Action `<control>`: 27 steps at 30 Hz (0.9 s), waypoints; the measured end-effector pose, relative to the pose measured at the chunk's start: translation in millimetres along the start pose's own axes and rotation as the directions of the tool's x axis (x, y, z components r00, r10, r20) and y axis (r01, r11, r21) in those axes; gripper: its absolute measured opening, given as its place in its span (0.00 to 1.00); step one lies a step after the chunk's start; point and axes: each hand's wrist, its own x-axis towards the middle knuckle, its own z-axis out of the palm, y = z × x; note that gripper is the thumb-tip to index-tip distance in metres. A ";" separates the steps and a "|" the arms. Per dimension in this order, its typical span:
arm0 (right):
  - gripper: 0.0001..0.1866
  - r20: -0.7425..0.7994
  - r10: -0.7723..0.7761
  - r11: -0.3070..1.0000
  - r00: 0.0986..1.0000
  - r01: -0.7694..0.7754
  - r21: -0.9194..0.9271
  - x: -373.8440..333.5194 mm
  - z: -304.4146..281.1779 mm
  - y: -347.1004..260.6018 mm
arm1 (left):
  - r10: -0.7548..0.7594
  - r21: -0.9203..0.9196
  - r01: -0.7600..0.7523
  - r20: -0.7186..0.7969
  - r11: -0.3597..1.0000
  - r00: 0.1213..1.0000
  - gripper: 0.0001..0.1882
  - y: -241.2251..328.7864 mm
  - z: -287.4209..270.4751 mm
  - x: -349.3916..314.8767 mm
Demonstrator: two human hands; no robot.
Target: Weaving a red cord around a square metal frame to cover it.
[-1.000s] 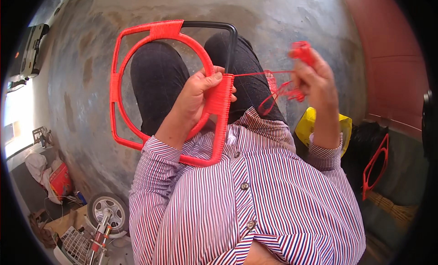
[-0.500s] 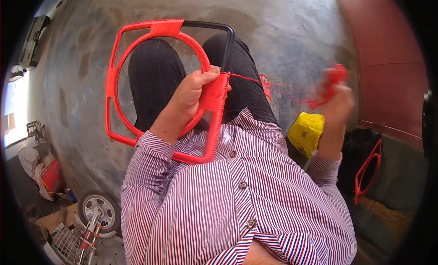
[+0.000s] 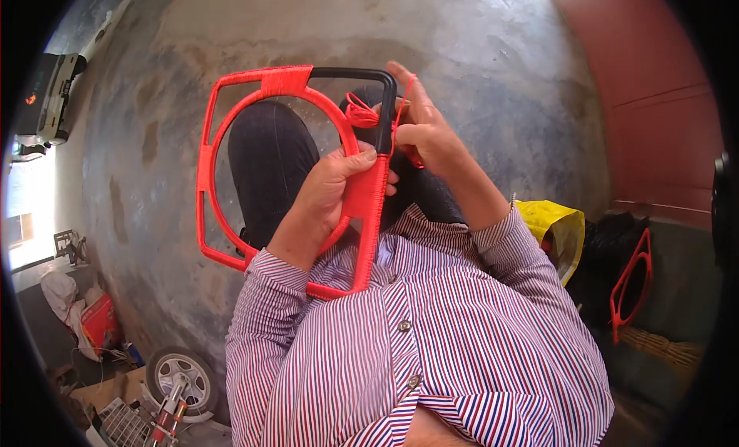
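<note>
1. Red frame point(image 3: 286, 81), above the knees point(image 3: 273, 154): probably light, stiff; best held by its right panel point(image 3: 366, 194).
2. Left hand point(image 3: 331, 187), clamped on that panel.
3. Red cord point(image 3: 362, 114), likely soft, slippery.
4. Right hand point(image 3: 433, 137) by the black bar point(image 3: 387, 108); cannot tell if gripping cord.

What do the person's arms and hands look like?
The left hand and right hand are bare, with no gloves. The sleeves have thin stripes in white, red and dark blue, and they end partway down the forearms.
</note>
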 end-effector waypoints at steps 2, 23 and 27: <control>0.33 0.038 0.063 0.990 0.997 -0.067 0.125 -0.8 -5.5 1.3 | 0.006 -0.012 -0.006 -0.005 1.000 1.000 0.09 -0.9 1.3 1.0; 0.12 -0.321 0.061 0.979 0.945 0.006 0.204 -91.9 -79.2 -62.3 | 0.023 -0.006 -0.023 -0.020 1.000 1.000 0.07 1.4 -2.2 1.6; 0.14 0.076 -0.148 0.744 0.986 0.061 0.665 -120.9 -163.3 -53.1 | 0.044 -0.014 -0.044 -0.016 0.999 0.999 0.07 2.2 -2.5 2.1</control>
